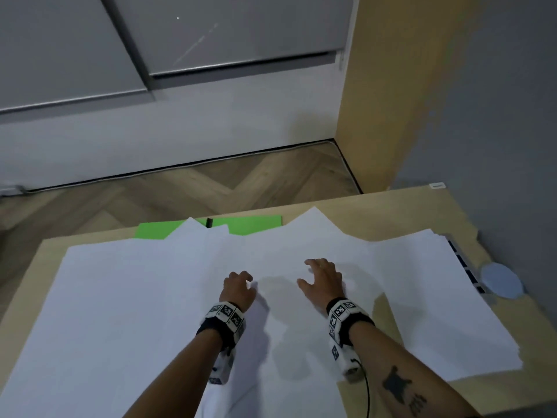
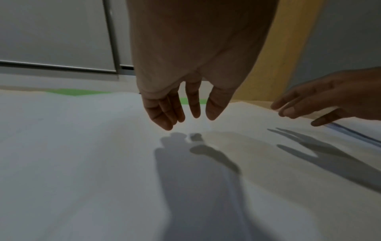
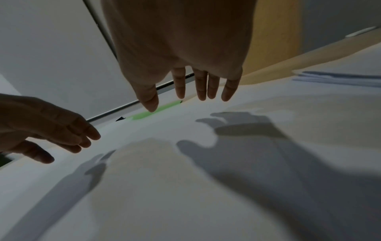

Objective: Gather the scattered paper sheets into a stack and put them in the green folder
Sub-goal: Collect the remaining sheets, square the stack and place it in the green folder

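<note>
White paper sheets [image 1: 135, 297] under hovering left hand [image 1: 238, 289], right hand [image 1: 322, 282]

Bare forearms, black wristbands [image 1: 351, 322] with white marker-printed blocks, a dark tattoo [image 1: 402, 389] (right forearm), thin black cable [image 1: 367, 393].

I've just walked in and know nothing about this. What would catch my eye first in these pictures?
White paper sheets lie spread and overlapping across almost the whole wooden desk. Over their middle hover two bare hands with patterned wristbands, the left hand and right hand, fingers relaxed and holding nothing. At the desk's far edge a bright green folder peeks out from under the sheets.
</note>
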